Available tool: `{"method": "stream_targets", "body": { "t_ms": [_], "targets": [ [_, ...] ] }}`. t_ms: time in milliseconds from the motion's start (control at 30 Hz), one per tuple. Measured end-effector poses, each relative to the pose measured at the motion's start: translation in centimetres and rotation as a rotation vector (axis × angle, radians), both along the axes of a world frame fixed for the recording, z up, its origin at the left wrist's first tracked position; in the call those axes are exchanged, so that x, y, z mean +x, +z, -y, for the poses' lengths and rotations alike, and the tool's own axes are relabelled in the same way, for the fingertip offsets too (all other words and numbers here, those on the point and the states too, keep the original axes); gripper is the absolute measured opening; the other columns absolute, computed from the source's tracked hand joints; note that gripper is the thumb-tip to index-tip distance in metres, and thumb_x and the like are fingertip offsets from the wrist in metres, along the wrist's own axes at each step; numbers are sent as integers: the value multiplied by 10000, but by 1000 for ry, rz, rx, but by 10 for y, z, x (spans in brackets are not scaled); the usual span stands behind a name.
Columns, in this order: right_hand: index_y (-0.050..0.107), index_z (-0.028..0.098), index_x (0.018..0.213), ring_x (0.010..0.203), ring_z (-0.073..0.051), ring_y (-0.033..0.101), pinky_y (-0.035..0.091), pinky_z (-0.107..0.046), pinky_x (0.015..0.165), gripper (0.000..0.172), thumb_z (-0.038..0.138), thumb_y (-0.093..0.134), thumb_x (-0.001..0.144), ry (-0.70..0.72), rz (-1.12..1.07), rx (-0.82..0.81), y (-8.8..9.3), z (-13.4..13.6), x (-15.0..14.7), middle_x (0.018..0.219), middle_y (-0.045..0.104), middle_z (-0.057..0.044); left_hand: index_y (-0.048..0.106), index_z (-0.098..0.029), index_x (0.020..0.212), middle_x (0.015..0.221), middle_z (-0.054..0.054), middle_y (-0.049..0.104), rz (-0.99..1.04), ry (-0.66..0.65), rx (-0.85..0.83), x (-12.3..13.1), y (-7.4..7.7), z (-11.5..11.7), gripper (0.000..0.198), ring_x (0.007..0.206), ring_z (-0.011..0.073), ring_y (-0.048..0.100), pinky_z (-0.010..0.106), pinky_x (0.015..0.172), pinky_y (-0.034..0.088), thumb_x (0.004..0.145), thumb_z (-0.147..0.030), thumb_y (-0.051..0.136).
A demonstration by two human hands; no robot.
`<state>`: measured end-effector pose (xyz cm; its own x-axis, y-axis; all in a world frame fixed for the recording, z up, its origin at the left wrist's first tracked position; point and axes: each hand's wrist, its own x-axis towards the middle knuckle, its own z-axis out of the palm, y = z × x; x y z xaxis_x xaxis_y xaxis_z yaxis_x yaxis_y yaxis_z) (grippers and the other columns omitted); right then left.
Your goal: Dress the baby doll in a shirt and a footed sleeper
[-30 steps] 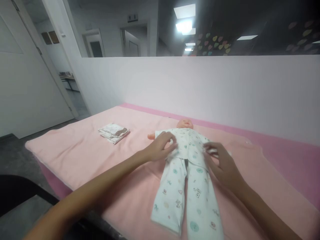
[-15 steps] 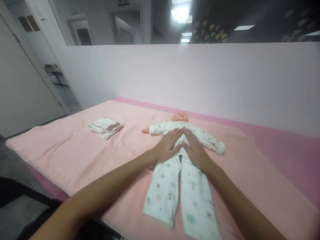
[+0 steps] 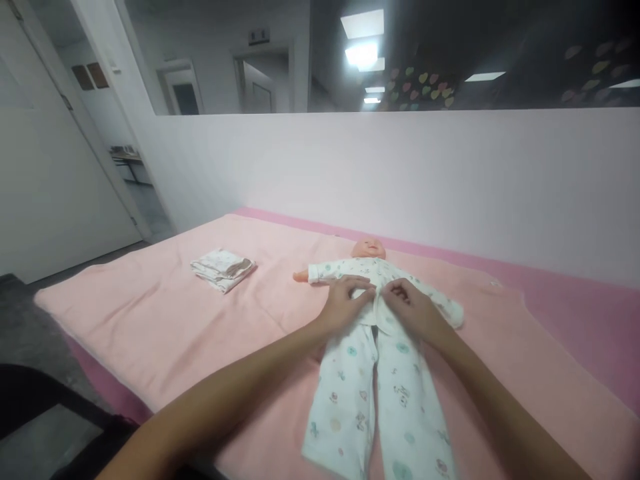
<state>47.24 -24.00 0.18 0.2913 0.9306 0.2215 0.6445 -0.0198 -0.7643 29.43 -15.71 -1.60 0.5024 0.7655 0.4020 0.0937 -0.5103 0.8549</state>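
Observation:
A baby doll (image 3: 370, 248) lies on its back, dressed in a white printed long-sleeved shirt (image 3: 369, 268) and white printed trousers (image 3: 347, 393). Over the left side of the shirt front, my left hand (image 3: 347, 303) brings its thumb and fingertips together on the cloth beside the centre opening. My right hand (image 3: 410, 308) is curled opposite, pinching the other edge of the shirt. The fingertips of both hands are close together at mid-chest. The exact bit of cloth in the fingers is partly hidden. One doll hand shows at the left cuff; the right sleeve covers the other.
A pink blanket (image 3: 175, 313) covers the table under the doll. To the left lies a folded printed cloth (image 3: 220, 268). A white wall (image 3: 400, 173) with a dark window stands behind. At far left is a white door (image 3: 55, 160), and a black chair part (image 3: 45, 393) sits lower left.
Both hands have gone from lying flat on the shirt to curled fingers pinching at its front opening. The view has tilted slightly, so everything sits lower and further right.

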Motion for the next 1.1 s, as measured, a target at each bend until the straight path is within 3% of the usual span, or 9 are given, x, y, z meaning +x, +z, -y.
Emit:
{"method": "stream_targets", "body": {
  "t_ms": [133,400,667,900,1100],
  "targets": [
    [687,235,990,965,-256,658,493,-363,819,365,583,608,912,93,-46,-179,4,-13,25,1007,726,-49,751,-230,914,1132,57,712,-123,109,-24,16,8,-5,195,1208,298,572,486,1136,391,925,-407,670],
    [700,256,1040,821,-211,584,473,-320,698,412,633,669,879,195,-110,-194,1,-14,35,891,655,-34,618,-273,1077,1200,30,616,-200,198,165,16,-5,12,126,1185,277,495,495,1086,382,997,-357,568],
    [719,244,981,793,-195,552,443,-308,670,402,628,626,912,260,-102,-194,9,-13,31,892,648,-36,645,-254,964,1242,37,607,-161,173,244,17,-7,8,88,1211,295,473,518,1104,371,981,-338,625],
    [669,238,937,719,-159,464,388,-283,640,360,595,633,915,277,-40,-144,12,-10,26,765,521,7,608,-269,1017,1255,42,581,-198,154,293,14,-5,13,86,1194,302,452,514,1063,399,1010,-326,544],
    [640,222,931,696,-149,444,374,-277,616,380,601,601,931,293,-32,-130,14,-7,24,768,525,0,593,-254,1022,1322,41,567,-183,139,341,12,-6,13,73,1223,291,456,501,1088,375,1002,-283,529]
  ]
}}
